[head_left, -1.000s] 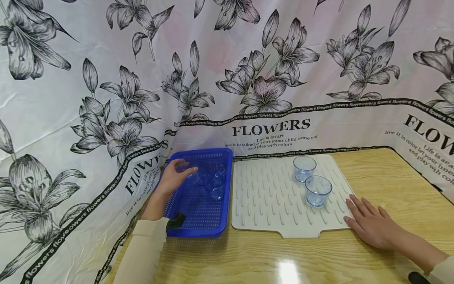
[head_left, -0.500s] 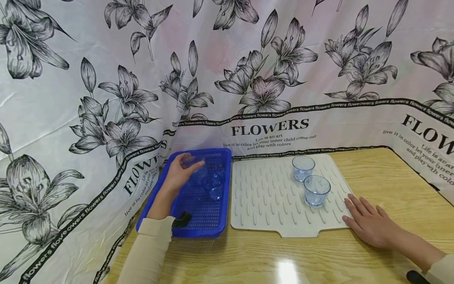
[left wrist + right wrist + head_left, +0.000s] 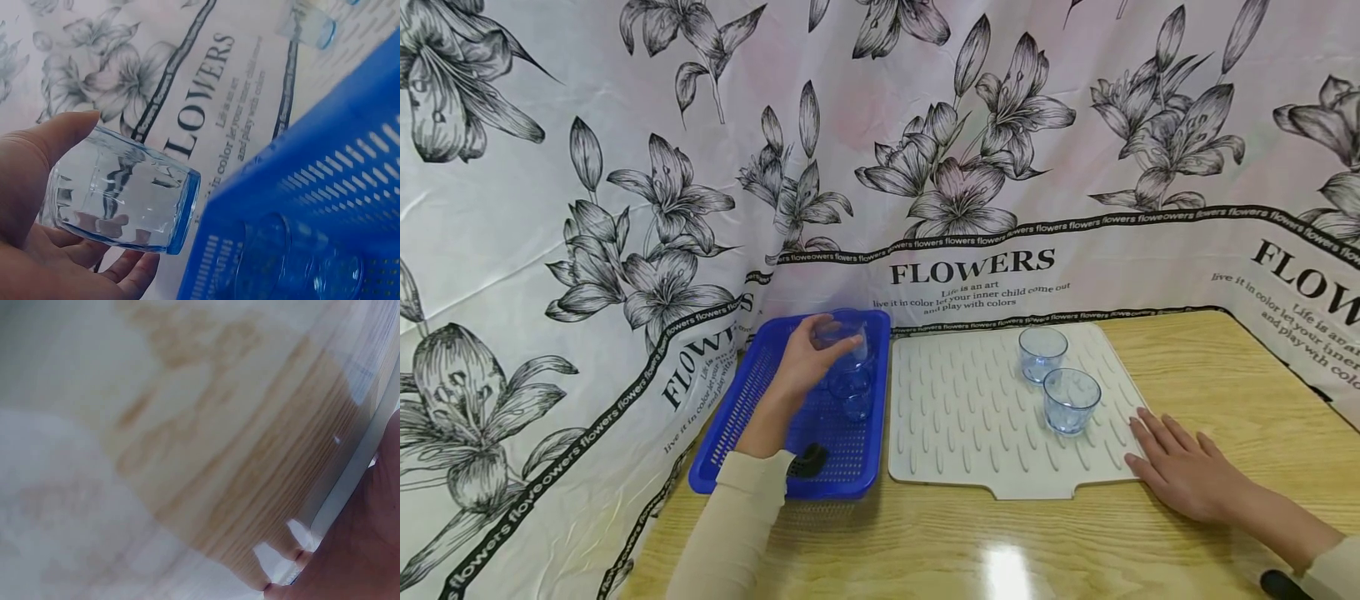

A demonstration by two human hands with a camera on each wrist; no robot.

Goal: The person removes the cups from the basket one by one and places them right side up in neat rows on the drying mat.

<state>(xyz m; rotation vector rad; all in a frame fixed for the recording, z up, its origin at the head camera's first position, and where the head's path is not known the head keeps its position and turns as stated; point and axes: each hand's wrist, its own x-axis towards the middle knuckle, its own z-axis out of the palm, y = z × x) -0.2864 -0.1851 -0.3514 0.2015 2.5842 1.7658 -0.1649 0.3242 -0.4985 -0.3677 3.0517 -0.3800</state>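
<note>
My left hand [image 3: 808, 362] grips a clear blue-tinted drinking glass [image 3: 848, 340] over the back of a blue plastic basket [image 3: 838, 479]. In the left wrist view, the glass [image 3: 125, 194] lies tilted on its side between thumb and fingers, above the basket wall [image 3: 356, 156]. More glasses [image 3: 853, 392] sit inside the basket; how many is unclear. Flat on the table, my right hand [image 3: 1195, 479] has its fingertips at the right edge of a pale ridged drying mat [image 3: 955, 417]. Two similar glasses, a rear one [image 3: 1042, 357] and a front one [image 3: 1072, 404], stand on the mat.
The basket stands left of the mat on a wood-grain table [image 3: 925, 542]. A white flower-printed cloth [image 3: 820, 167] hangs close behind both and along the left side. A black strap piece [image 3: 808, 460] shows at the left cuff.
The left hand has lifted the glass from among the others in the basket and moved right with it. The right hand and the two glasses on the mat have stayed put.
</note>
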